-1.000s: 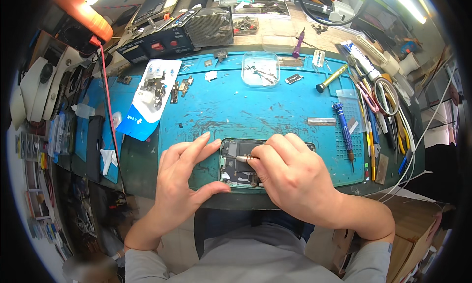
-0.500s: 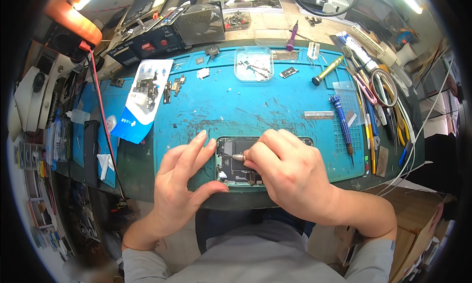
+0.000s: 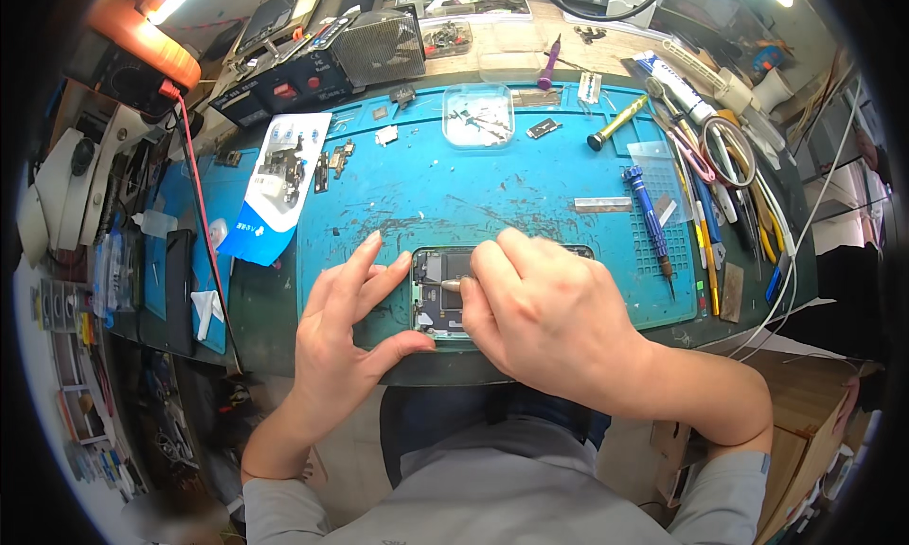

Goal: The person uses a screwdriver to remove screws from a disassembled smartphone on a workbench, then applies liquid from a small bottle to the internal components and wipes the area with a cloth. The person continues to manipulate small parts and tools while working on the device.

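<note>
Phone (image 3: 438,310); hands (image 3: 327,337) (image 3: 549,313) barely changed; tool (image 3: 451,285) perhaps slightly farther left

The right-hand grip (image 3: 549,308) hides much of the right half of the opened phone (image 3: 438,310) and most of the metal-tipped tool (image 3: 451,285); what its fine point meets is too small to tell. Parts (image 3: 476,124) in the clear plastic tray (image 3: 454,100) are too tiny to name. The top edge cuts off the black cable loop (image 3: 601,18), the lower edge the grey shirt (image 3: 511,488).
</note>
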Motion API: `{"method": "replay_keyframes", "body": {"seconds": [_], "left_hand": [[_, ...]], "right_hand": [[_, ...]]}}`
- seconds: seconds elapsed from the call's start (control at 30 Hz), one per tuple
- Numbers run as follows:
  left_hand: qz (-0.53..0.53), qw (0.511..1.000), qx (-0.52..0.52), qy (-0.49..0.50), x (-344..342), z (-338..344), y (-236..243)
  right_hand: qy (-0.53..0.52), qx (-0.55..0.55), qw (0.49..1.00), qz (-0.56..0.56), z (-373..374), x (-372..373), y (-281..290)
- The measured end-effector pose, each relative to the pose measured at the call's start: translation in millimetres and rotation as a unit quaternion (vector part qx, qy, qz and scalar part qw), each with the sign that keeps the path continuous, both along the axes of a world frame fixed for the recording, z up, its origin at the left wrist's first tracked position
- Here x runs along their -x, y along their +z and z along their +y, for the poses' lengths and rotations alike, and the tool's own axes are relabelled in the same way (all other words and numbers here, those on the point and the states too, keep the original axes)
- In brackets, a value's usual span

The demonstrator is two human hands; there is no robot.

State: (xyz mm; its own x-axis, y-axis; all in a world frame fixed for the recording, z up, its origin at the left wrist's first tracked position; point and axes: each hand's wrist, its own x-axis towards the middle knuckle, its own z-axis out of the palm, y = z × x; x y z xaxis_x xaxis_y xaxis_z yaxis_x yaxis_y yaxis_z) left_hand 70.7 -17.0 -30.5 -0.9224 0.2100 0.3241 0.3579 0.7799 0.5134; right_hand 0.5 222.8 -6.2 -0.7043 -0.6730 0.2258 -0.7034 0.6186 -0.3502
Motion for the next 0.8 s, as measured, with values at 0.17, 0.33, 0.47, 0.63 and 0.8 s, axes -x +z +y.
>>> {"method": "replay_keyframes", "body": {"seconds": [0.17,0.33,0.47,0.63,0.8], "left_hand": [[0.002,1.0,0.001,-0.003,0.5,2.1,0.8],[0.0,1.0,0.003,0.001,-0.2,1.9,1.3],[0.005,1.0,0.003,-0.005,0.2,-0.4,0.1],[-0.005,1.0,-0.009,-0.002,-0.3,0.4,-0.4],[0.003,1.0,-0.01,-0.007,0.3,-0.6,-1.4]], "right_hand": [[0.035,0.062,0.997,-0.013,7.3,7.6,-6.1],[0.03,0.116,0.993,-0.004,4.7,9.1,-8.1],[0.018,0.036,0.999,-0.008,3.1,6.0,-6.1],[0.027,0.079,0.996,0.011,2.6,9.7,-3.4],[0.003,0.018,0.999,-0.032,1.0,9.0,-2.7]]}}
